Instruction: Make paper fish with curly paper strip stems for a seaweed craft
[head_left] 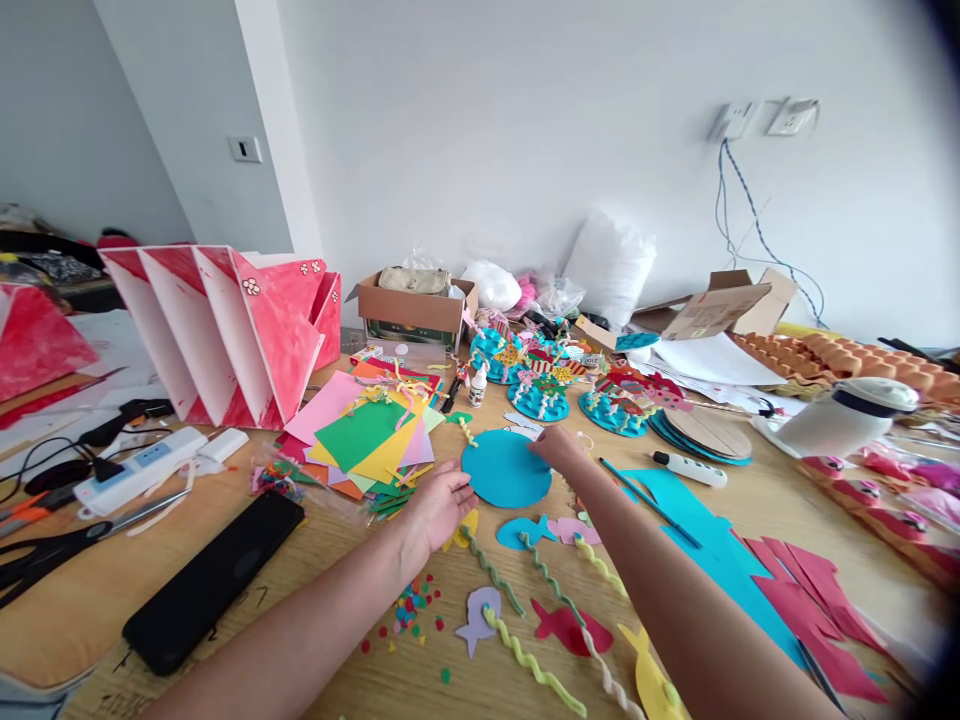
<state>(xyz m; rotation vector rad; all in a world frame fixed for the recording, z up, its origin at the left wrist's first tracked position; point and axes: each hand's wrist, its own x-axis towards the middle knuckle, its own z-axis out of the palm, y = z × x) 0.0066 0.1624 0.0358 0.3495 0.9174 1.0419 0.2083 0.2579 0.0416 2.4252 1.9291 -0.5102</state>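
Observation:
A round blue disc (507,470) lies between my hands in the middle of the table. My left hand (444,505) touches its left edge, fingers loosely bent along the rim. At the upper right edge, my right hand (556,447) pinches the disc with closed fingers. Just below are paper fish: a blue one (523,532), a purple one (480,617) and a red one (574,628). Twisted pipe cleaners in green and yellow (534,662) lie across them. Small coloured paper dots (412,605) are scattered left of the purple fish.
Coloured paper sheets (367,440) and a black phone (214,580) lie left, with scissors (82,540) beyond. Finished blue discs with decorations (538,400) stand behind. At the right are a glue pen (690,468), blue paper (720,560), red paper (817,610) and stacked discs (701,435).

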